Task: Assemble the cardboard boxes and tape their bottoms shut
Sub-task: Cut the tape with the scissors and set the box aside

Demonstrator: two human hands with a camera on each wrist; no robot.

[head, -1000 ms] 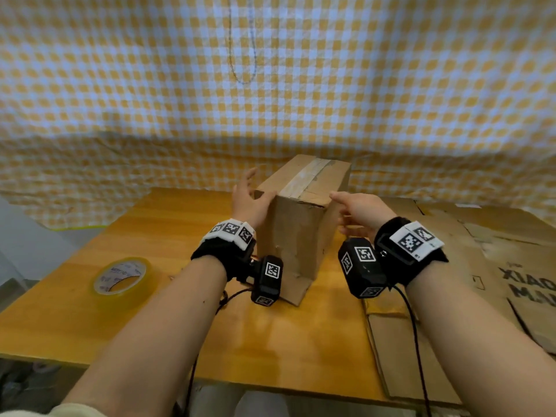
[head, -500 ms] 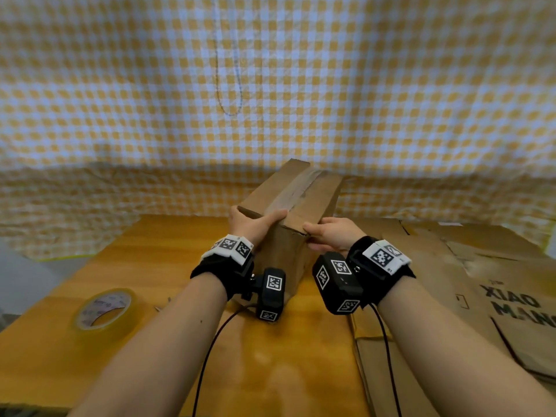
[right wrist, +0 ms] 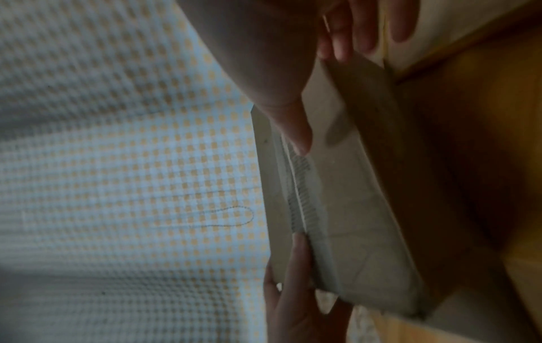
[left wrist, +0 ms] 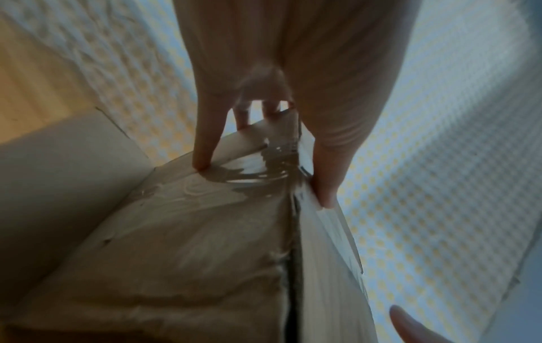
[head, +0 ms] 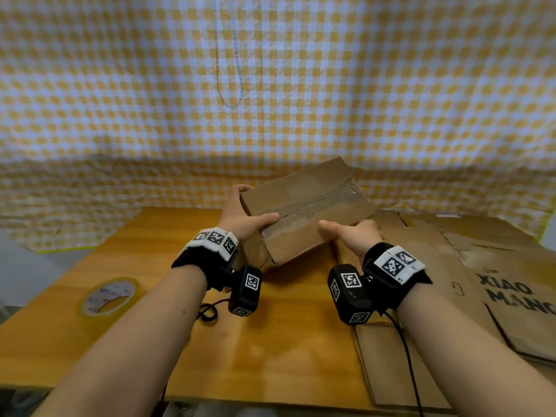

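A brown cardboard box point(head: 304, 206) is lifted off the wooden table point(head: 270, 341) and tilted, its taped face turned up toward me. Clear tape point(head: 313, 203) runs along the seam. My left hand point(head: 240, 212) grips the box's left end, thumb on the taped face, fingers round the side. My right hand point(head: 355, 236) grips the near right edge, thumb on top and fingers underneath. In the left wrist view the left fingers point(left wrist: 205, 139) press on wrinkled tape point(left wrist: 258, 171) at the box's end. The right wrist view shows the box point(right wrist: 346, 208) between both thumbs.
A roll of clear yellowish tape point(head: 108, 299) lies at the table's left. Flattened cardboard sheets point(head: 481, 281), one printed with dark letters, cover the right side. A yellow-and-white checked cloth point(head: 270, 85) hangs behind the table.
The box stood upright on the table a second ago. Both hands have taken hold of it, lifted it and tipped it so that the taped face lies toward me.
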